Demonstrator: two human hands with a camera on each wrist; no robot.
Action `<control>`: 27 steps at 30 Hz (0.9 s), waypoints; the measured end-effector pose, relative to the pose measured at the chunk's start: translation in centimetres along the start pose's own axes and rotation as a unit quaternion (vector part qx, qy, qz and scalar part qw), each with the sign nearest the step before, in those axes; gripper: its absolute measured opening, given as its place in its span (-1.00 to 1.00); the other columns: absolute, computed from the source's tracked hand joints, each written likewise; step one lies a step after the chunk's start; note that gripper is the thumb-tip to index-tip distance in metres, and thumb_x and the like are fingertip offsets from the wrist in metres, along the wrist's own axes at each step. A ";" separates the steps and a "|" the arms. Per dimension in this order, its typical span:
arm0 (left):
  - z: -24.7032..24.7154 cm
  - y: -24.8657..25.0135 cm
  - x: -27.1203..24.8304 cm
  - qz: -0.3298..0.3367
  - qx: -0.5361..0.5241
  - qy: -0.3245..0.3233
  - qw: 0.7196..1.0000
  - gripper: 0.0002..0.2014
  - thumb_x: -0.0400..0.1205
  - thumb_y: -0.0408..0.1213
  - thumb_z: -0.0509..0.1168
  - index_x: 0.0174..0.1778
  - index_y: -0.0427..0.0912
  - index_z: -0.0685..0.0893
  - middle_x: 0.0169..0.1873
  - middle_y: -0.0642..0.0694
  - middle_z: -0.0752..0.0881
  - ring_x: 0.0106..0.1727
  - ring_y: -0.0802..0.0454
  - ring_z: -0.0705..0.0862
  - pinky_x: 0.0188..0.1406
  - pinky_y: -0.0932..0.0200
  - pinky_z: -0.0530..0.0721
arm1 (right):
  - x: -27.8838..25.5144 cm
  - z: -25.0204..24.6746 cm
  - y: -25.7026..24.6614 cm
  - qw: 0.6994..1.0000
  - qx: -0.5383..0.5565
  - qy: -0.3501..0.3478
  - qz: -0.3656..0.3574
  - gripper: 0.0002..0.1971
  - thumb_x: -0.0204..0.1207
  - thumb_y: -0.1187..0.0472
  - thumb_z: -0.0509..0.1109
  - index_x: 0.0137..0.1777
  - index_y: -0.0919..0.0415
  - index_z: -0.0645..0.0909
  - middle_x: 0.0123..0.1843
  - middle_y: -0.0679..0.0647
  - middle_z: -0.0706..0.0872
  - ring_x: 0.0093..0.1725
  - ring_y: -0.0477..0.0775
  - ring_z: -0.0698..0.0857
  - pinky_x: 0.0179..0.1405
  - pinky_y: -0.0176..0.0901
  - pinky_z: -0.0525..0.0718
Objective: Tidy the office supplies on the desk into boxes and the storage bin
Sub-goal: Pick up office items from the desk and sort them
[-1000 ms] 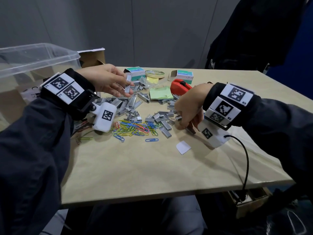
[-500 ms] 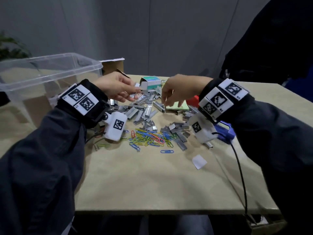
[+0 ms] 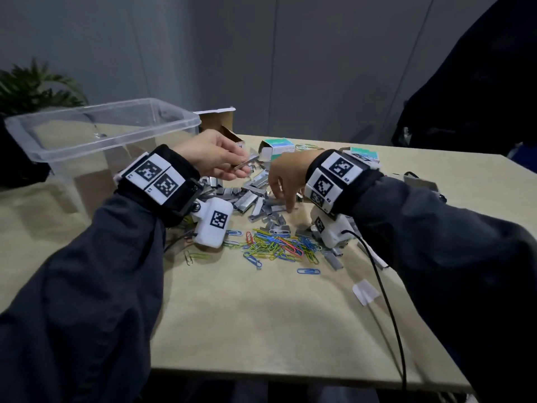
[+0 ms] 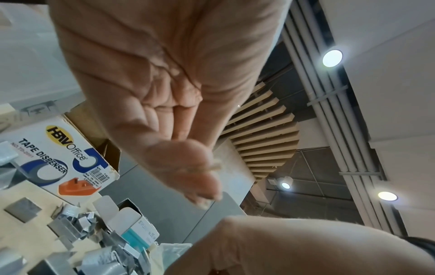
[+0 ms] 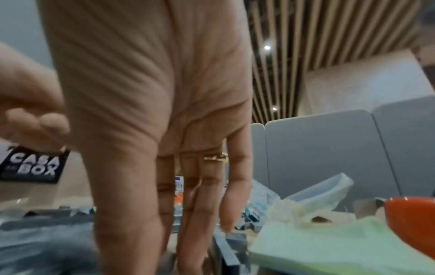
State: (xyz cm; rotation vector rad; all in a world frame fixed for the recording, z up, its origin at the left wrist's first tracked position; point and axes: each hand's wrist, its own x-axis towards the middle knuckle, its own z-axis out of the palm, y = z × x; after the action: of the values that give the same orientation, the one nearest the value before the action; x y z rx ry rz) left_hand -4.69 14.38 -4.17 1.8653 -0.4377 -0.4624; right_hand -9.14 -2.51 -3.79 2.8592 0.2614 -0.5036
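Note:
My left hand (image 3: 232,165) hovers over the far side of the desk and pinches a silver staple strip (image 3: 246,164) between thumb and fingers; in the left wrist view only a thin edge of the strip (image 4: 214,167) shows past the thumb. My right hand (image 3: 286,199) points down with straight fingers (image 5: 200,214), their tips touching the heap of loose staple strips (image 3: 255,196). Coloured paper clips (image 3: 279,247) lie in a spread just in front of the heap. Open teal staple boxes (image 3: 276,148) stand behind the hands. The clear storage bin (image 3: 101,126) is at the left.
A tape dispenser carton (image 4: 70,154) stands behind the bin. Green sticky notes (image 5: 329,247) and a red tape dispenser (image 5: 412,219) lie right of my right hand. A white paper scrap (image 3: 365,292) sits on the desk (image 3: 261,330) near my right sleeve. A cable trails from my right wrist.
My right hand went from the near right of the heap up to my left hand, then dropped onto the staples. My left hand still holds its strip.

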 end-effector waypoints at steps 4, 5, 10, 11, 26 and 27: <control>0.0 0.0 -0.2 0.003 0.002 -0.003 1.000 -0.92 0.64 -0.42 0.33 -0.02 -0.32 0.71 -0.35 -0.14 0.82 -0.41 0.15 0.78 -0.49 0.39 0.70 | 0.0 0.2 0.8 0.996 0.079 -0.034 -0.008 -0.75 0.48 0.18 0.57 0.07 0.31 0.76 -0.24 -0.02 0.80 -0.44 -0.24 0.69 -0.53 -0.52 0.58; 0.0 0.0 -0.2 0.003 0.004 -0.004 1.000 -0.92 0.63 -0.41 0.33 -0.03 -0.31 0.72 -0.35 -0.13 0.82 -0.41 0.16 0.77 -0.49 0.40 0.69 | -0.1 0.1 1.3 0.992 0.114 -0.053 -0.011 -0.77 0.51 0.20 0.54 0.07 0.33 0.77 -0.23 0.00 0.83 -0.35 -0.20 0.74 -0.40 -0.45 0.67; 0.2 -0.1 -0.3 0.005 0.008 -0.010 1.000 -0.88 0.59 -0.40 0.38 0.00 -0.31 0.74 -0.32 -0.14 0.82 -0.43 0.18 0.76 -0.52 0.43 0.65 | -1.3 -0.2 3.6 0.947 0.309 -0.075 -0.044 -0.92 0.58 0.32 0.46 -0.10 0.19 0.79 -0.24 0.06 0.84 -0.26 -0.13 0.79 -0.17 -0.25 0.75; 0.3 -0.1 -0.3 0.005 0.009 -0.010 1.000 -0.87 0.58 -0.41 0.39 0.01 -0.32 0.74 -0.31 -0.15 0.82 -0.43 0.18 0.76 -0.52 0.43 0.65 | -1.5 -0.1 3.9 0.939 0.332 -0.073 -0.051 -0.91 0.58 0.32 0.45 -0.09 0.19 0.79 -0.24 0.07 0.83 -0.27 -0.13 0.79 -0.20 -0.29 0.75; 1.3 -0.2 -0.3 0.038 0.052 -0.074 0.995 -0.86 0.59 -0.43 0.39 0.02 -0.23 0.79 -0.23 -0.11 0.83 -0.27 0.17 0.78 -0.49 0.44 0.62 | -5.5 -0.4 6.3 0.957 0.276 -0.086 -0.014 -0.93 0.51 0.35 0.52 -0.09 0.21 0.82 -0.13 0.19 0.85 -0.13 0.03 0.79 -0.03 -0.16 0.76; 1.4 -0.1 -0.4 0.043 0.060 -0.081 0.994 -0.85 0.61 -0.46 0.36 0.02 -0.21 0.78 -0.21 -0.11 0.83 -0.26 0.18 0.78 -0.49 0.44 0.63 | -5.7 -0.2 6.4 0.958 0.268 -0.105 -0.014 -0.91 0.52 0.37 0.51 -0.05 0.23 0.82 -0.10 0.21 0.84 -0.10 0.06 0.78 0.00 -0.13 0.76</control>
State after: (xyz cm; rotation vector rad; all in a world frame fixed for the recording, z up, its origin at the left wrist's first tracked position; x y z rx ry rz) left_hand -5.73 13.46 -4.71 1.9232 -0.6639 -0.5418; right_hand -13.02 -9.38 -0.33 3.2781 0.1435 -1.0156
